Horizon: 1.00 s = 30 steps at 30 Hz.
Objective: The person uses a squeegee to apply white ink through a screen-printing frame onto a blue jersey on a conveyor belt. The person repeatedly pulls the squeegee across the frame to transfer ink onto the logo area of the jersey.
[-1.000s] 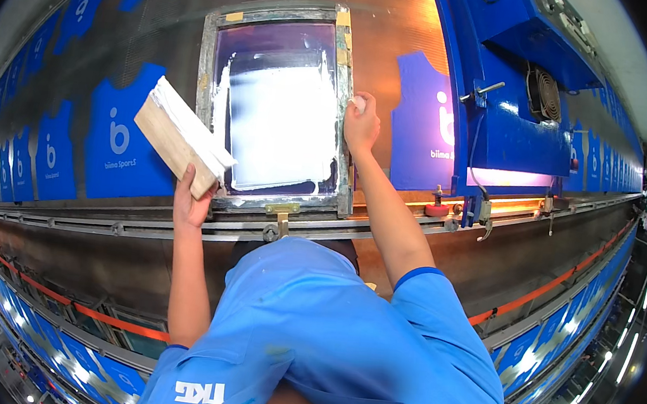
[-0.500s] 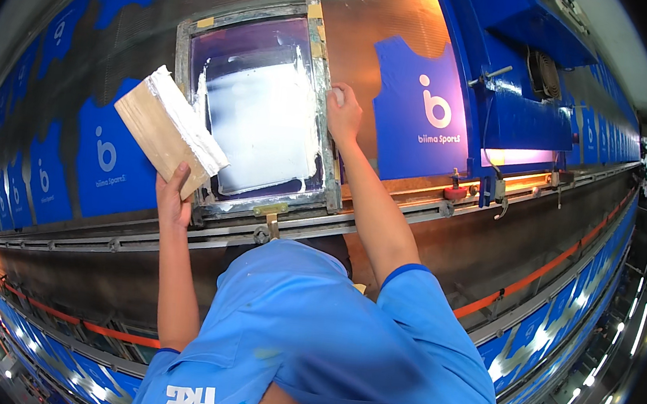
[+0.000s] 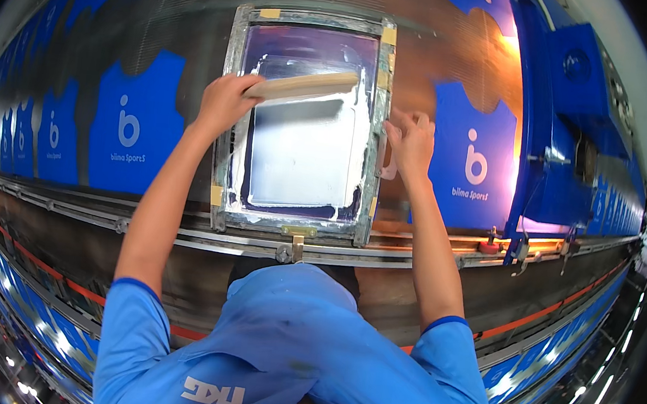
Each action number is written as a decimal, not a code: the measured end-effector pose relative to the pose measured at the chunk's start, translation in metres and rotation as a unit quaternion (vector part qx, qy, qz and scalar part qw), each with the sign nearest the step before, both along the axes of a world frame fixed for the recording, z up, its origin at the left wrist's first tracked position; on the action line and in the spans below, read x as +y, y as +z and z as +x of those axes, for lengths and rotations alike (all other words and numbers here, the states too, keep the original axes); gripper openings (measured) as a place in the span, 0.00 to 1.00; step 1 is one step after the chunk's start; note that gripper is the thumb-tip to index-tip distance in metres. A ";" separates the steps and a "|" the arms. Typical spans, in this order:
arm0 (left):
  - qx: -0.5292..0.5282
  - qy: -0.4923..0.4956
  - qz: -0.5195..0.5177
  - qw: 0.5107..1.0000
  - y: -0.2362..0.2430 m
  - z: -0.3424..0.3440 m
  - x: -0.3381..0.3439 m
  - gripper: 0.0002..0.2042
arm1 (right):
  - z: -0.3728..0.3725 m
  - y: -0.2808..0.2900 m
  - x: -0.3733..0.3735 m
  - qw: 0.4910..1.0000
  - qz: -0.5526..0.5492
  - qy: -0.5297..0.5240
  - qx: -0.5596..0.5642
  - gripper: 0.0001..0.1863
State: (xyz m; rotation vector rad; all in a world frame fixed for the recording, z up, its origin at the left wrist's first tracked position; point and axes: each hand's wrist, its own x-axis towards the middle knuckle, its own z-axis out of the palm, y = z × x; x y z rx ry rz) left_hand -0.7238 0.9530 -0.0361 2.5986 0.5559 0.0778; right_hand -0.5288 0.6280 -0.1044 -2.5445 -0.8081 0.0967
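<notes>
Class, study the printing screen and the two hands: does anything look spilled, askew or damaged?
Nothing stands out as wrong. White ink smears the inside edges of the screen frame, and the wooden squeegee in the left hand lies slightly tilted across it. The right hand rests on the frame's edge.

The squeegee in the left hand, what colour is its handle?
Pale, light-tan wood; the squeegee lies across the screen frame in the head view.
</notes>
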 end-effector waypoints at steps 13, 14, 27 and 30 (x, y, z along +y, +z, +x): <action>0.083 -0.078 0.006 0.993 -0.050 0.091 0.041 0.15 | 0.067 -0.005 0.127 0.984 -0.091 0.134 0.077 0.18; 0.083 -0.081 0.022 0.993 -0.057 0.082 0.040 0.14 | 0.060 -0.008 0.120 0.985 -0.070 0.141 0.065 0.18; 0.057 -0.071 0.043 0.995 -0.072 -0.156 -0.128 0.17 | -0.182 -0.026 -0.039 0.982 0.028 0.175 0.060 0.17; 0.045 -0.064 0.069 0.995 -0.072 -0.192 -0.154 0.21 | -0.210 -0.017 -0.060 0.978 0.010 0.197 0.065 0.22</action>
